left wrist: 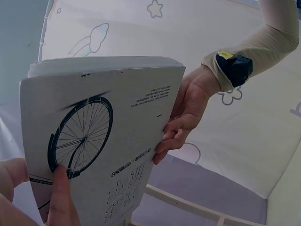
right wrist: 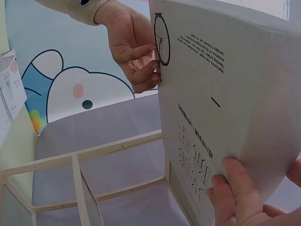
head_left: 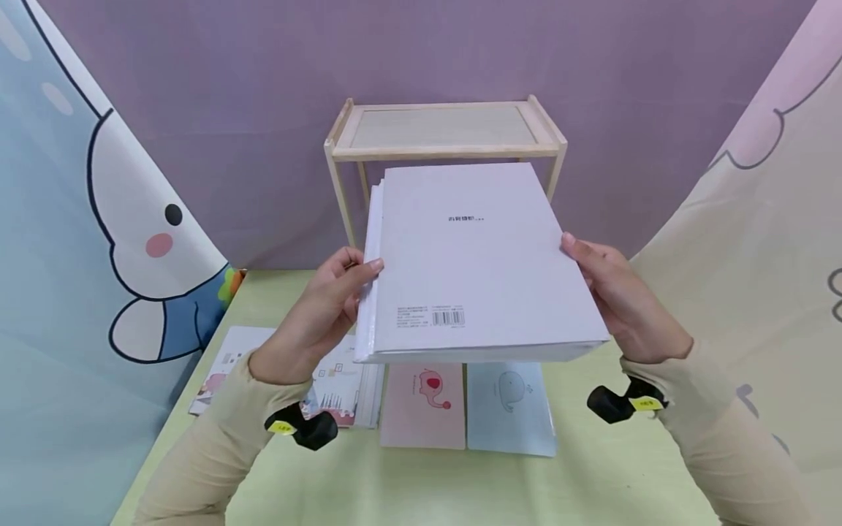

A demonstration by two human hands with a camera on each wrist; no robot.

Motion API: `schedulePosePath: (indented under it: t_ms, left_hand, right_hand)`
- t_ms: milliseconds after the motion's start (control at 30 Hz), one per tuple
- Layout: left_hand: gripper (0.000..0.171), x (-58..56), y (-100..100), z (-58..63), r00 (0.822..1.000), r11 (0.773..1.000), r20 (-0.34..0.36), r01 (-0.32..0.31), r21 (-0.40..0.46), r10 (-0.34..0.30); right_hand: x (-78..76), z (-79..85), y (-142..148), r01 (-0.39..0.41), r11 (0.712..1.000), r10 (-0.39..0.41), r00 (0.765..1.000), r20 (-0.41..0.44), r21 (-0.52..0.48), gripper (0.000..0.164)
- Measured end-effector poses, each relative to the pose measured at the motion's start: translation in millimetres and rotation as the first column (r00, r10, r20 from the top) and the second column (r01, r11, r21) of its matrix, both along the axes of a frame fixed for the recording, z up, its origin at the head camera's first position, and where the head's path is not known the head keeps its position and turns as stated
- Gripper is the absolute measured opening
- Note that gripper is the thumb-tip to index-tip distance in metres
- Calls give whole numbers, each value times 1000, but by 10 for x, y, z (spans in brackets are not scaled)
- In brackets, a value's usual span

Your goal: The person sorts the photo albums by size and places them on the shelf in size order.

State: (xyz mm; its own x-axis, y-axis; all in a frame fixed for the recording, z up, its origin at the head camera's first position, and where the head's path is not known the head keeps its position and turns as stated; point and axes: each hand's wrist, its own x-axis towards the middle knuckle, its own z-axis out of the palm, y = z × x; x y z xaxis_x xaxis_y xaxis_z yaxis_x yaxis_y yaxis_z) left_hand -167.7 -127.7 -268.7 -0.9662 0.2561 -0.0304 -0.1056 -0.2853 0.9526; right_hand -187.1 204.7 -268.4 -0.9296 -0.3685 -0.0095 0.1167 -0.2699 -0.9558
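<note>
A thick white hardcover book point(head_left: 473, 263) is held up above the table, tilted, with its barcoded side facing the head camera. My left hand point(head_left: 322, 314) grips its left edge, thumb on top and fingers beneath. On the opposite edge my right hand point(head_left: 621, 299) holds it the same way. From the left wrist, the book's underside displays a bicycle wheel picture point(left wrist: 84, 136) and printed text. Below the book lie a pink notebook point(head_left: 421, 416) with an elephant and a light blue notebook point(head_left: 509, 416) with a whale, both partly covered by it.
White illustrated books point(head_left: 335, 380) lie on the left of the green table point(head_left: 395, 486), partly behind my left forearm. A pale wooden rack point(head_left: 447, 152) stands at the back, its lower part hidden by the held book. Printed cloths point(head_left: 59, 292) hang on both sides.
</note>
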Motion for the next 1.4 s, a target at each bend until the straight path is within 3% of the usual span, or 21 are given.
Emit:
schedulePosePath:
  t_ms: [367,867,1067,1233,1400]
  left_hand:
    - [7,14,22,88,1000,1000,-30,9,14,-8]
    - [9,11,36,238,997,999,-66,32,33,-29]
    - [6,-76,49,327,997,999,-80,20,27,-18]
    - [5,-161,54,404,997,999,-77,26,33,-23]
    - [6,-176,46,449,995,998,-96,37,48,-32]
  right_hand:
    - [33,72,0,29,999,-29,1000,6,-27,29]
    - [94,230,26,30,999,-29,999,-22,18,32]
    - [43,311,19,95,995,-95,995,-28,15,32]
    - [1,379,23,98,995,-97,994,-57,12,32]
    - [-13,425,15,113,994,-113,991,-65,4,32]
